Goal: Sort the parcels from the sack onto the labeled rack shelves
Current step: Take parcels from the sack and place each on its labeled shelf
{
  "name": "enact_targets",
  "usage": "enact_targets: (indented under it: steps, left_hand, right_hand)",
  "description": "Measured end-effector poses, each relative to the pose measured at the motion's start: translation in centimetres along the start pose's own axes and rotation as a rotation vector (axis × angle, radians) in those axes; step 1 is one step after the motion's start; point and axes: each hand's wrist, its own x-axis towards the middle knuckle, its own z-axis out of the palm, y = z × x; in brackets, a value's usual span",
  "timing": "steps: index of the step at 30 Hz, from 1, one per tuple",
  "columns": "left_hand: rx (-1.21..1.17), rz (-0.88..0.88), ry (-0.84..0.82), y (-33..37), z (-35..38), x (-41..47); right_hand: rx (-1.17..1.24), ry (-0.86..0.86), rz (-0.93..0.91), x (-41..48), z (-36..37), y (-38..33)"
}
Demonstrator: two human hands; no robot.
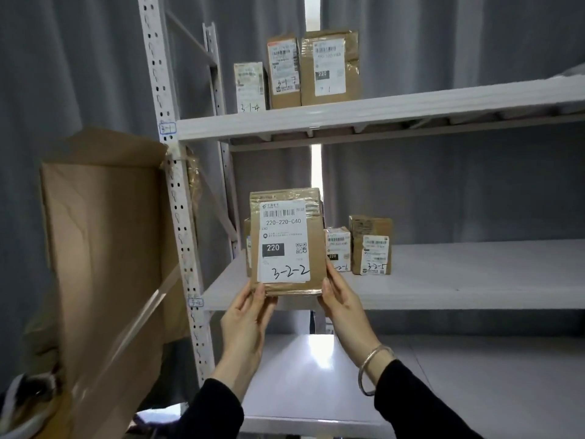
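Observation:
A brown cardboard parcel (286, 242) with a white label handwritten "3-2-2" is held upright in front of the middle shelf (443, 280). My left hand (245, 324) grips its lower left corner and my right hand (343, 302) its lower right edge. Behind it on the same shelf stand two small parcels, one marked "3-2-6" (338, 248) and one marked "3-2-5" (372, 245). Another box behind the held parcel is mostly hidden. The top shelf (380, 112) carries three upright parcels (329, 68). Small tags "3-1" (167, 128) and "3-2" (196, 301) sit on the rack post.
A large open cardboard box (104, 248) leans against the rack's left post. The bottom shelf (443, 391) lies below my hands. Grey curtains hang behind the rack. A white sack edge (19, 416) shows at the lower left.

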Motion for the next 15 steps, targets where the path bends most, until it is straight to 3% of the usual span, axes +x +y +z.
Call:
enact_targets:
  steps: [5,15]
  left_hand:
    - [0.026,0.136,-0.082,-1.5,6.9,3.4]
    - [-0.027,0.500,-0.273,2.2,28.6,8.3]
  right_hand:
    - [-0.045,-0.006,-0.104,5.9,-5.2,-2.1]
    - [-0.182,-0.015,-0.490,18.5,-16.4,-18.2]
